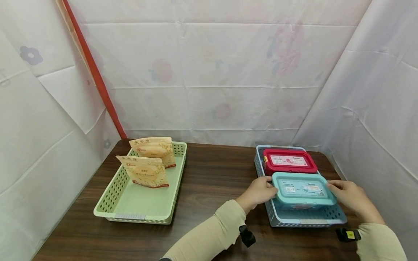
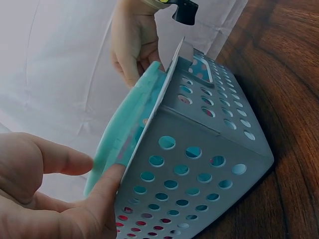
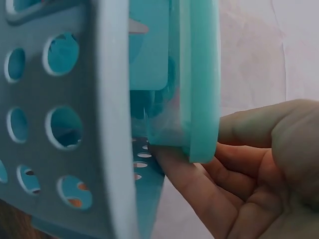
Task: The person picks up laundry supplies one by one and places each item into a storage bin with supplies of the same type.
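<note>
A teal-lidded plastic box with a printed label (image 1: 303, 189) sits in the front part of the blue basket (image 1: 302, 222), its lid above the rim. My left hand (image 1: 259, 192) grips its left end; in the left wrist view the thumb and a finger (image 2: 107, 186) pinch the lid's edge. At the other end my right hand (image 1: 352, 199) holds the box, and the right wrist view shows a finger (image 3: 192, 181) under the lid's rim. Behind it in the same basket lies a red-lidded box (image 1: 289, 161).
On the left stands a green basket (image 1: 143, 204) with two yellow pouches, the front one (image 1: 145, 172) and the rear one (image 1: 155, 149), standing in it. Both baskets are on a dark wooden table (image 1: 215, 174). White cloth (image 1: 202, 72) hangs around the back and sides.
</note>
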Demonstrator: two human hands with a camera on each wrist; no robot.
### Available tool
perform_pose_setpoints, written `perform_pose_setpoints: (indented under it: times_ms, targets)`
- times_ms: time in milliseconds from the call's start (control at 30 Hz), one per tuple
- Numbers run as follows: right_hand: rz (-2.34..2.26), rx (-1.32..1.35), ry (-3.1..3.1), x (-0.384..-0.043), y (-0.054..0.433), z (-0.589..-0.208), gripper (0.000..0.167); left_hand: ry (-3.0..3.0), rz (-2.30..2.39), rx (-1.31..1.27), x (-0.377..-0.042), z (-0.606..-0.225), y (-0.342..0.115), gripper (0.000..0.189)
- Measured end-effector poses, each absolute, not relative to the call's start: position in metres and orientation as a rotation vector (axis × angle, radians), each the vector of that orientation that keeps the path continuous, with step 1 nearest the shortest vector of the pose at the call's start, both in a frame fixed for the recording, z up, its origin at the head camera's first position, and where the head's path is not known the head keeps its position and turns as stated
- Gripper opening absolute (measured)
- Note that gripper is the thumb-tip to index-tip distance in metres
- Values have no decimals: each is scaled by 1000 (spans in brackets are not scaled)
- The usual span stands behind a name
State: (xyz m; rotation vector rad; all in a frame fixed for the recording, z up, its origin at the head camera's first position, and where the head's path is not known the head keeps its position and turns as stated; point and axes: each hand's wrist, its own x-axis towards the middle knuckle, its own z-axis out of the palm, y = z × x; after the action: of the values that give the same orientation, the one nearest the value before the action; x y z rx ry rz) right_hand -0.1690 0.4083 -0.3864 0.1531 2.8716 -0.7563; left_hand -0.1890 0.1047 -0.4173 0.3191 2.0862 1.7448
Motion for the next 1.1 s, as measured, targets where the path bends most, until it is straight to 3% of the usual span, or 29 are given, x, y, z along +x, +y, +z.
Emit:
perform_pose_setpoints:
  times_ms: [1100]
  targets:
    - [-676, 132, 2912, -171, 406, -383, 68, 1799, 1870, 280, -199, -418, 89, 57]
